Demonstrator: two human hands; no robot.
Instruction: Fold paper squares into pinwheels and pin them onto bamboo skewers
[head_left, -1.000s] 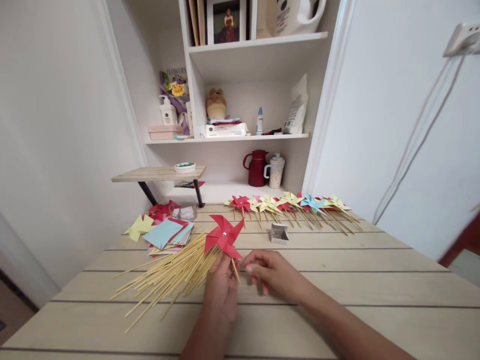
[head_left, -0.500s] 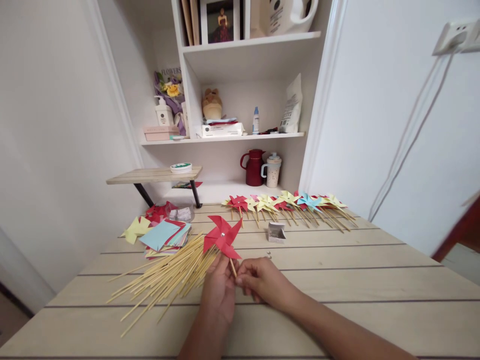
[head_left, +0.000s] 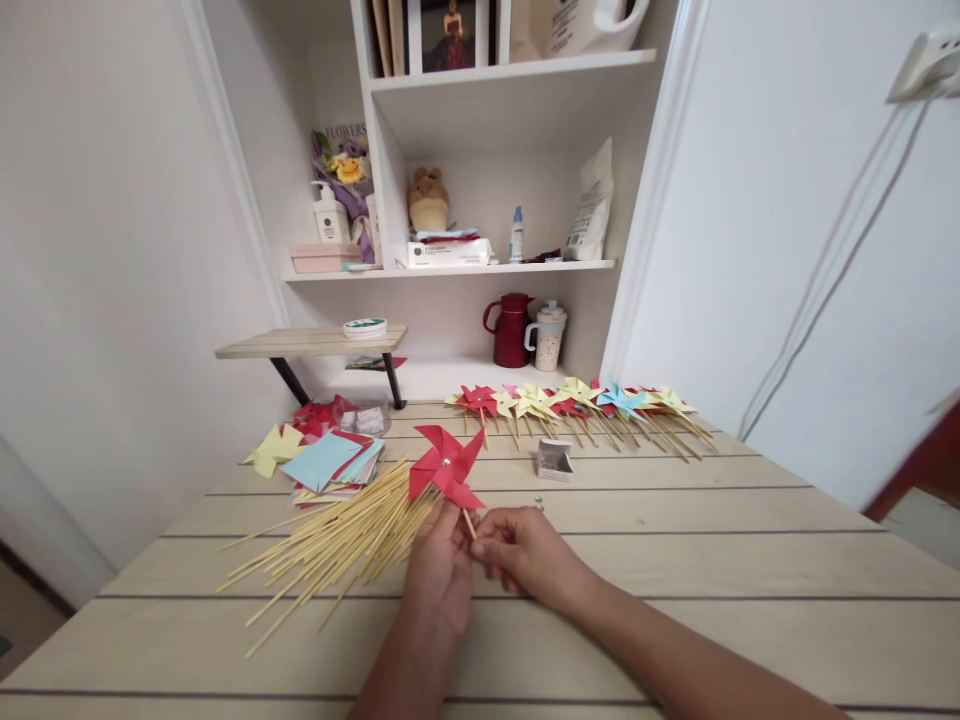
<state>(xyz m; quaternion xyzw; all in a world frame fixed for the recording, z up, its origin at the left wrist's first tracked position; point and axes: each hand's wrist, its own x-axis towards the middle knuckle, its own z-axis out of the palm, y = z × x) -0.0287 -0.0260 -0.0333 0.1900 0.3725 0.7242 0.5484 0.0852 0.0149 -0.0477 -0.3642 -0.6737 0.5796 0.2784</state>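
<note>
Both hands, left hand and right hand, pinched the red pinwheel's stick at frame centre. Loose bamboo sticks lay just left.

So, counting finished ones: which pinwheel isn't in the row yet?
The red pinwheel held between both hands; the others lie in the far row.

**One readable word on the shelf**

Only one text can be read: the word "FLOWERS", printed on the wrapping of the flower bouquet that stands on the shelf, far beyond the hands and to their left. The print on the white box, the white bag and the pump bottle is too small to read.
</note>
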